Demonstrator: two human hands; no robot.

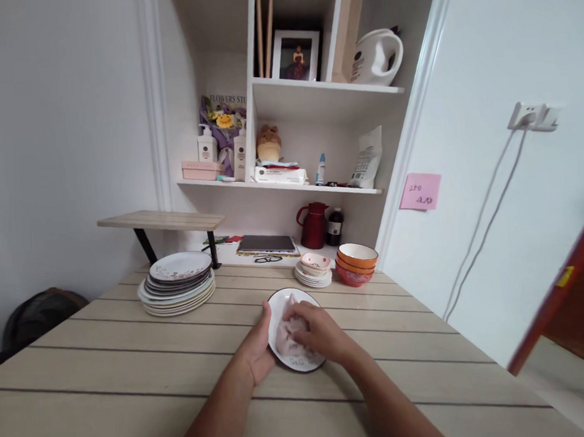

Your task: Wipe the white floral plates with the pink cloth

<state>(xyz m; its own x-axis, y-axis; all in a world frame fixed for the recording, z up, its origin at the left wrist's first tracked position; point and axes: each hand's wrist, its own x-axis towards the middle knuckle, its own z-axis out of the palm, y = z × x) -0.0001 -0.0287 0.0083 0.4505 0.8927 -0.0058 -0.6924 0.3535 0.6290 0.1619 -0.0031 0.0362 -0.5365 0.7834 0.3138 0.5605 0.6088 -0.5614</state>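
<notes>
A white plate [279, 303] with a dark rim and a faint pattern is tilted toward me above the wooden table. My left hand [258, 347] grips its left edge, thumb along the rim and the other fingers hidden behind it. Against the plate's face, my right hand [320, 329] presses a pale pinkish cloth [285, 337] with bent fingers. Beyond the plate, a stack of plates [177, 285] stands at the left. Small dishes [315, 268] and a stack of orange and red bowls [357, 262] stand at the back right.
The slatted table [133, 373] runs up to white shelves [314, 88]. A small raised wooden stand [161, 218] rises behind the plate stack. Along the back are a dark laptop-like slab [266, 243], glasses [268, 259], a red jug [314, 227] and a dark bottle [335, 227].
</notes>
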